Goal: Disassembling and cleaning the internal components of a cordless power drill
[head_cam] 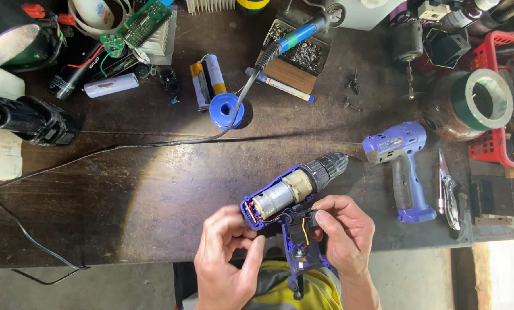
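Half-open cordless drill point(291, 198) was held above the near edge of the dark wooden workbench point(124, 201), just in front of the person's body; probably moderately heavy at the front, since the silver motor point(273, 199) and black chuck point(327, 166) sat there; shell looked like stiff plastic, but with one half off the innards seemed loose and the thin red and yellow wires fragile; best gripped by the purple shell edges or handle, not by the wiring, I judged; left hand point(228, 261) was curled, thumb and fingertips pinching the rear end of the purple housing by the motor; right hand point(343, 232) was closed around the black trigger switch point(303, 221) area, thumb pressing on it; drill was purple with beige gearbox, handle pointing down toward the lap; a second purple shell half point(400, 166) lay well apart on the bench to the right, beside metal snips point(447, 189); soldering iron point(291, 40) and blue solder spool point(226, 110) lay farther back.
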